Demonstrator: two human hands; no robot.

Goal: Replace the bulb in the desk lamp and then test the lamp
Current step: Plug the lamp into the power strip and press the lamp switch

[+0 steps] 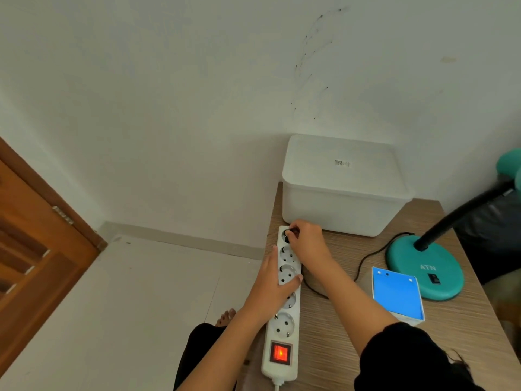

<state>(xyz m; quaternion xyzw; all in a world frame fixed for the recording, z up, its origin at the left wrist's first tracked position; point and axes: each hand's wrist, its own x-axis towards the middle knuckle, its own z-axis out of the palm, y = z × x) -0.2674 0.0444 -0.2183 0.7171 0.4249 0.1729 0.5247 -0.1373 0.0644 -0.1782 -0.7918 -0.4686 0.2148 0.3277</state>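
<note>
Right hand [306, 241] on plug [290, 232]

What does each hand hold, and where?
Right hand: black plug, at the strip's far socket. Left hand: the strip, mid-body.

Wood-grain counter [338, 348] against the white wall. On it: white lidded storage box [342, 187] at the back, touching the wall. White power strip [282, 320] runs along the left edge, red rocker switch [280, 353] lit at the near end. Teal lamp base [425, 266] at right, black cord [366, 258] trailing left across the top. Blue-and-white bulb box [397, 297] just in front of the base, touching it.
</note>
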